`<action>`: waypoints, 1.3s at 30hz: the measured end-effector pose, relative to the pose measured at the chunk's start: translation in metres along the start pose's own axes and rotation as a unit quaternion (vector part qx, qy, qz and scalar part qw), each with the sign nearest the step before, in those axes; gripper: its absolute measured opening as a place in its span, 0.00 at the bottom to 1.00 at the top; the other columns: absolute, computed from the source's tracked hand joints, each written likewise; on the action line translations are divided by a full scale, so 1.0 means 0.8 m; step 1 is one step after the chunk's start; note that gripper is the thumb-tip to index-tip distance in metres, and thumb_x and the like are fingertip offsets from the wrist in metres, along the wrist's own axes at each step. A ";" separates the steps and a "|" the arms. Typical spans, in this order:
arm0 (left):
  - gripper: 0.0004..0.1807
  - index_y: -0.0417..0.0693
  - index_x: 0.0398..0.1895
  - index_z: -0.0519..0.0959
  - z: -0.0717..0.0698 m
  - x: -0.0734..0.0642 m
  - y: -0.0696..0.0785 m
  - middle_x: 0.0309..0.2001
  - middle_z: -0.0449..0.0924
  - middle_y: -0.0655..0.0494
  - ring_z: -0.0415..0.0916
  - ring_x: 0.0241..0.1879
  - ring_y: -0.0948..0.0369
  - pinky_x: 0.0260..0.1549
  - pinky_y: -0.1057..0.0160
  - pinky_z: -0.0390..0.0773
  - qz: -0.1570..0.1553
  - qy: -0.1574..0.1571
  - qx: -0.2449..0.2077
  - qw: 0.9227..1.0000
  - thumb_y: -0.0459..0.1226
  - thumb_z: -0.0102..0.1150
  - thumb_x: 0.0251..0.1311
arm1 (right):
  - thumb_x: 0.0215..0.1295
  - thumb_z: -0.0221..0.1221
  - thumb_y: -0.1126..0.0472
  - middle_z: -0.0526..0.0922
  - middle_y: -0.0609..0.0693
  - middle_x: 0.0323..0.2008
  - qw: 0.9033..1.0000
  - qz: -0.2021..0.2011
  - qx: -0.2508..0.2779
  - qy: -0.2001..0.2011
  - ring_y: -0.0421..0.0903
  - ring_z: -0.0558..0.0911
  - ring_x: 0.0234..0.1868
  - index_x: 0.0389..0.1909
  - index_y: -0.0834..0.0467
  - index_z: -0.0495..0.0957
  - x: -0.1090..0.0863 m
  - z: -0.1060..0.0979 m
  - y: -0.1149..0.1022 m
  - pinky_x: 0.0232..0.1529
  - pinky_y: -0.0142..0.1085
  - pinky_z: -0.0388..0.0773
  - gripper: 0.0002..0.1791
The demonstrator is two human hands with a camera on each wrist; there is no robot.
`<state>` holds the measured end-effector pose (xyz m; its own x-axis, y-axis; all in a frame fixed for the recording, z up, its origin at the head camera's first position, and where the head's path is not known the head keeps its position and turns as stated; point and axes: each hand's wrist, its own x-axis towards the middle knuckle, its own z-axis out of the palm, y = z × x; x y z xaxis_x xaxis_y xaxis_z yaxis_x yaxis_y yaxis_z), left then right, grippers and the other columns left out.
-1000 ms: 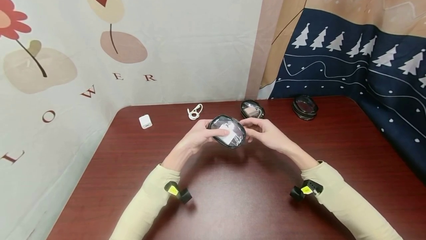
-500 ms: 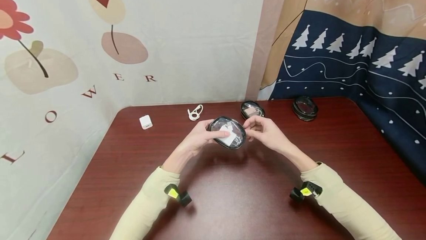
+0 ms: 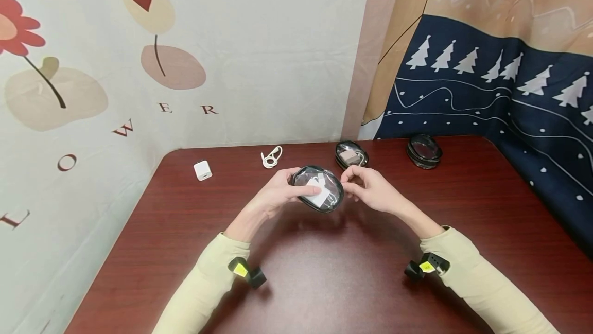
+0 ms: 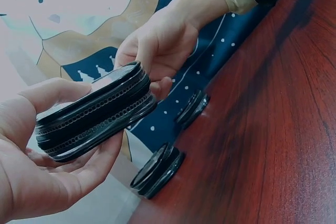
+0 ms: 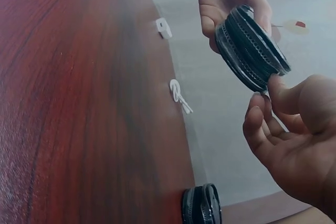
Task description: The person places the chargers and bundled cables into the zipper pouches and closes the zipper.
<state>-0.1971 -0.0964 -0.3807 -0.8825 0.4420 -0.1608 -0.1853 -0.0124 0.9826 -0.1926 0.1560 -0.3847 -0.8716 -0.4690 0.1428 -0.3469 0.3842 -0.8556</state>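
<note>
My left hand (image 3: 278,191) holds a small oval zippered case (image 3: 330,186) above the table, thumb across its clear lid and fingers underneath. Through the lid show a white charger and a white cable. Black zipper teeth run along the side of the case in the left wrist view, and it looks shut there. My right hand (image 3: 375,188) pinches the near end of the case between thumb and index finger, at the zipper line in the right wrist view. The zipper pull is hidden by these fingertips.
On the brown table (image 3: 315,277), a white charger (image 3: 202,170) lies at the back left and a coiled white cable (image 3: 271,157) right of it. A second filled case (image 3: 348,155) stands behind my right hand, another black case (image 3: 424,150) further right. Fabric-covered walls border the back.
The held case has come slightly lower and nearer me. My right fingers have drawn in closer at its right end. The things on the table have not moved.
</note>
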 end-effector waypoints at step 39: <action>0.18 0.37 0.45 0.82 0.006 -0.006 0.002 0.33 0.83 0.54 0.78 0.34 0.62 0.38 0.65 0.79 0.055 -0.112 0.231 0.965 0.33 0.74 0.51 | 0.66 0.62 0.73 0.76 0.46 0.31 0.988 -0.125 -0.090 0.034 0.46 0.77 0.31 0.36 0.56 0.76 0.000 0.005 -0.008 0.32 0.33 0.76 0.08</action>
<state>-0.1911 -0.0940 -0.3782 -0.7612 0.6436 -0.0795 0.1630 0.3085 0.9372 -0.1890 0.1505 -0.3807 -0.7703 -0.5148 0.3763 -0.6043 0.4011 -0.6884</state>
